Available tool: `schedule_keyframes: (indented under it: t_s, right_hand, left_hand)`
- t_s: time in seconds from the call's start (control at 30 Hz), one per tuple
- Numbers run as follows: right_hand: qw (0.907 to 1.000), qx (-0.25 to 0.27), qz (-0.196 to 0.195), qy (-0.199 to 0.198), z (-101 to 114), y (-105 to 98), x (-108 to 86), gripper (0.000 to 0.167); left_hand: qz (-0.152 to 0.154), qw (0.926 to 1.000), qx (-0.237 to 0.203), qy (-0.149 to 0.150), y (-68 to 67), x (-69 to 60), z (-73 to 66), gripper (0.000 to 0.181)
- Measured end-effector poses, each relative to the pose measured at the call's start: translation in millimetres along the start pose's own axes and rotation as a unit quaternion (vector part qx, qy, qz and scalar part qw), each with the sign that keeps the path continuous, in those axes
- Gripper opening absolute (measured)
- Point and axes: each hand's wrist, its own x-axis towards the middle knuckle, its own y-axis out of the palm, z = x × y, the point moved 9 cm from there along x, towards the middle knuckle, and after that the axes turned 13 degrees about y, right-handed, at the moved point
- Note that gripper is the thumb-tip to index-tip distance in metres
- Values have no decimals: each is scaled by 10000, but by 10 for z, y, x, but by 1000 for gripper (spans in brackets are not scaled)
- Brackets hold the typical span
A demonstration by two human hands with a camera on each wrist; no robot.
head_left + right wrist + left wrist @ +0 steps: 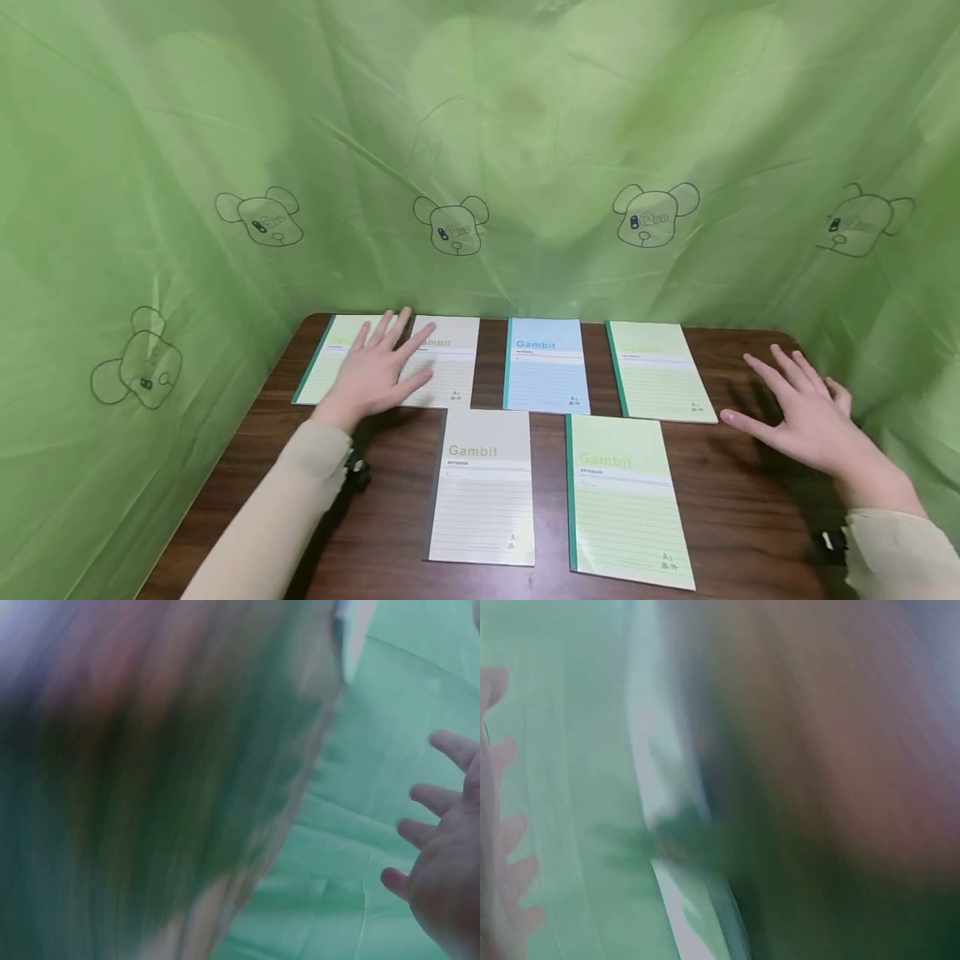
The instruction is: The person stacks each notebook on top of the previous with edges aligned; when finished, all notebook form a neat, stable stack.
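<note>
Fingers spread, my left hand point(377, 371) is over the back-left green notebook point(318, 379) and the edge of the white notebook point(450, 367) beside it; whether it touches them I cannot tell. My right hand point(806, 412), also with spread fingers, is at the table's right side, its thumb near the lower right corner of the back-right green notebook point(663, 379). Neither hand holds anything. A blue notebook point(547, 375) lies between the back ones. In the right wrist view the right hand point(450, 847) shows at the right edge; the left wrist view is mostly blurred.
In the front row lie a white notebook point(483, 500) and a green notebook point(630, 508) on the dark wooden table point(375, 533). A green cloth point(540, 150) with drawn animal heads hangs behind the table and along both sides.
</note>
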Motion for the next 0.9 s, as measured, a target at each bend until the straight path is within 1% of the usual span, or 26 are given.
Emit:
schedule_keyframes:
  t_s: [0.13,0.27,0.37,0.43,0.47,0.57,0.63,0.7,0.8,0.83,0.9]
  right_hand:
    - [9986,425,157,259,22,30,47,108]
    - [9949,867,331,393,89,89,100,104]
    - [9904,1236,354,516,145,126,145,95]
    - [9868,1463,297,624,166,144,173,87]
    - [9847,1579,270,685,171,154,187,83]
    - [9756,1950,324,953,164,202,205,78]
    - [9677,2235,381,1105,154,240,202,76]
    - [9580,2553,439,1230,148,285,195,74]
    - [9452,2940,464,1339,136,356,193,70]
    - [9416,3032,472,1385,129,382,196,70]
    - [9387,3089,476,1451,123,427,205,68]
  left_hand:
    - [-55,9997,-242,88,43,375,-339,78]
    - [-175,9984,-519,105,107,699,-675,77]
    - [-326,9944,-1003,103,185,902,-890,76]
    - [-510,9879,-1463,98,223,1023,-1018,77]
    - [-576,9840,-1682,71,250,1081,-1075,77]
    - [-703,9696,-2344,-82,324,1247,-1254,79]
    - [-726,9568,-2807,-212,396,1354,-1379,79]
    - [-723,9417,-3271,-318,465,1447,-1510,79]
    - [-741,9204,-3815,-430,570,1569,-1684,75]
    - [-747,9146,-3949,-447,597,1603,-1738,74]
    - [-741,9028,-4204,-522,640,1664,-1836,72]
